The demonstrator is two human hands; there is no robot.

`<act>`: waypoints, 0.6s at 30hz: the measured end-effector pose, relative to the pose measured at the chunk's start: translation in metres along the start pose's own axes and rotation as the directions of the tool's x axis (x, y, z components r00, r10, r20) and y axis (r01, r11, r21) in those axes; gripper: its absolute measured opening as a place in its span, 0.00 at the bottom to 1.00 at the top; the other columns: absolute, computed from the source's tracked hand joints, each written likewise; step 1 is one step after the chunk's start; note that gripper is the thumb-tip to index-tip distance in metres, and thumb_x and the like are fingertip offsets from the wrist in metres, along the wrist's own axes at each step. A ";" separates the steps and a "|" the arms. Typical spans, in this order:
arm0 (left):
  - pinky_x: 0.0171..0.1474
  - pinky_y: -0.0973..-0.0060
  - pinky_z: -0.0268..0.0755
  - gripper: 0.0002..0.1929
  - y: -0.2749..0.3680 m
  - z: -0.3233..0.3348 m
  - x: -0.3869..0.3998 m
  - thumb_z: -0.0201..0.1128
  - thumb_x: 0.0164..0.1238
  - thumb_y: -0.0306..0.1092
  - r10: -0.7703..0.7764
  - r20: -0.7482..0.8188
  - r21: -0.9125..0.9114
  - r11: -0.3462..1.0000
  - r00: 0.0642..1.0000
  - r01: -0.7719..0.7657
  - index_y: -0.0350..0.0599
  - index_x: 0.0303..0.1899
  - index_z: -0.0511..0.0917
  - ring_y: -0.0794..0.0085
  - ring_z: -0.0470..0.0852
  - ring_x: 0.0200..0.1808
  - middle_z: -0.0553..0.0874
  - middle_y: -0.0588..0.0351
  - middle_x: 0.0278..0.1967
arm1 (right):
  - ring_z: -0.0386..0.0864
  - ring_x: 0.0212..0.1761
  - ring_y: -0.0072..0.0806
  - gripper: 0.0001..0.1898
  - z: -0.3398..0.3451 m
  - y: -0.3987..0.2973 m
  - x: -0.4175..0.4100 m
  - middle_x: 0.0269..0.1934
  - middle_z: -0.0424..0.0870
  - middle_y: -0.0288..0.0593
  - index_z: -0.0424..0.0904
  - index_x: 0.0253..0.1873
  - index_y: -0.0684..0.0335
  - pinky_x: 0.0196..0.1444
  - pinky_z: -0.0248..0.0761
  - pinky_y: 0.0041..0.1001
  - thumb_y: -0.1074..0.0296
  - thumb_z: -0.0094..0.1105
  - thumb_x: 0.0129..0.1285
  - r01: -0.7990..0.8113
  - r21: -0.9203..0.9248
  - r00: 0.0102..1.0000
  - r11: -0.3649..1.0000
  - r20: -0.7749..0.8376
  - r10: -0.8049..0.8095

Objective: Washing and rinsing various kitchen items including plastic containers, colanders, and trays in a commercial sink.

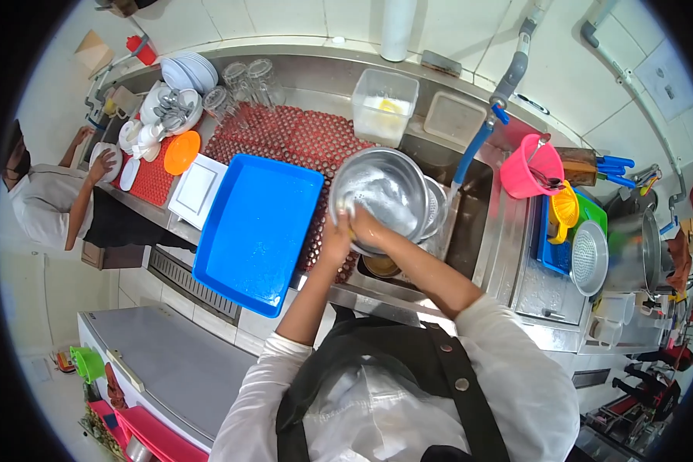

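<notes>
A round stainless steel bowl [404, 199] with soapy foam inside is tilted over the near left side of the sink [468, 231]. My left hand [338, 237] grips its near left rim. Right beside it, my right hand [367, 226] is closed at the same rim, blurred and foamy. A bit of yellow, apparently a sponge [352, 233], shows under its fingers; most of it is hidden. Behind the bowl sits a metal strainer [435, 208], partly covered. From the blue tap hose [472, 155], water runs down into the sink.
A blue tray [257, 231] overhangs the counter's front edge on the left. Drinking glasses [248, 81] stand on the red mat [289, 130]. Behind the bowl is a plastic tub [384, 107]. A pink bucket [531, 167] stands at right. At far left, another person [58, 196] handles dishes.
</notes>
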State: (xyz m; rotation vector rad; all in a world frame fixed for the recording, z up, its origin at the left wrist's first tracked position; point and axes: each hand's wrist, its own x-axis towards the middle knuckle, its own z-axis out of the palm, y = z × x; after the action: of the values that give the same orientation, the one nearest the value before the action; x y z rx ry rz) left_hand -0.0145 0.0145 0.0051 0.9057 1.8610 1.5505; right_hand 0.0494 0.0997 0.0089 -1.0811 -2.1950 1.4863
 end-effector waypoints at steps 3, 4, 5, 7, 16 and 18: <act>0.55 0.71 0.58 0.21 0.001 -0.032 0.006 0.42 0.66 0.40 -0.029 -0.019 -0.010 1.000 0.999 0.028 0.36 0.56 0.59 0.59 0.67 0.54 0.69 0.42 0.51 | 0.67 0.53 0.40 0.19 -0.035 0.010 -0.021 0.52 0.67 0.52 0.64 0.55 0.56 0.54 0.60 0.36 0.69 0.45 0.56 0.305 -0.718 0.859 0.626 0.491 0.144; 0.55 0.71 0.58 0.20 0.001 -0.036 0.006 0.44 0.64 0.36 0.041 -0.008 0.144 0.989 0.999 -0.039 0.36 0.55 0.60 0.60 0.67 0.53 0.69 0.42 0.51 | 0.67 0.54 0.37 0.20 -0.046 0.016 -0.018 0.52 0.67 0.49 0.64 0.55 0.51 0.54 0.60 0.36 0.70 0.45 0.56 0.274 -0.797 0.934 0.539 0.354 0.047; 0.55 0.71 0.58 0.20 0.002 -0.037 0.007 0.46 0.62 0.33 0.037 0.028 0.306 0.951 0.999 -0.044 0.36 0.55 0.60 0.61 0.67 0.53 0.70 0.43 0.50 | 0.68 0.54 0.34 0.21 -0.058 0.022 -0.010 0.52 0.68 0.47 0.64 0.56 0.46 0.54 0.61 0.36 0.70 0.45 0.55 0.186 -0.895 0.982 0.405 0.188 -0.035; 0.54 0.71 0.59 0.22 0.003 -0.035 0.007 0.47 0.56 0.25 0.072 0.095 0.306 0.947 0.993 -0.098 0.36 0.55 0.60 0.62 0.68 0.53 0.71 0.44 0.50 | 0.65 0.56 0.30 0.23 -0.068 0.030 0.017 0.55 0.64 0.43 0.61 0.58 0.46 0.56 0.57 0.38 0.71 0.45 0.54 0.373 -0.834 0.928 0.407 0.334 -0.167; 0.48 0.75 0.65 0.23 -0.002 -0.019 0.024 0.45 0.54 0.19 -0.251 0.101 -0.325 0.906 0.963 0.270 0.39 0.56 0.60 0.67 0.73 0.46 0.73 0.47 0.47 | 0.65 0.55 0.30 0.19 -0.059 0.026 -0.008 0.53 0.67 0.44 0.66 0.53 0.57 0.54 0.57 0.37 0.62 0.47 0.54 0.195 -0.932 0.980 0.305 0.194 -0.033; 0.44 0.75 0.67 0.17 -0.004 -0.002 0.022 0.46 0.61 0.25 -0.166 0.025 -0.223 0.960 0.986 0.167 0.38 0.53 0.64 0.70 0.74 0.42 0.75 0.50 0.43 | 0.70 0.49 0.37 0.19 -0.037 0.027 -0.022 0.48 0.71 0.53 0.69 0.48 0.63 0.49 0.62 0.38 0.59 0.49 0.53 -0.037 -0.771 0.973 0.636 0.116 0.197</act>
State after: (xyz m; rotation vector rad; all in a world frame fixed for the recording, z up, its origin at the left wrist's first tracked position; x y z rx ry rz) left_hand -0.0306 0.0300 0.0015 0.6346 1.6695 1.6103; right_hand 0.0977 0.1140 0.0045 -1.3649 -3.0675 0.6458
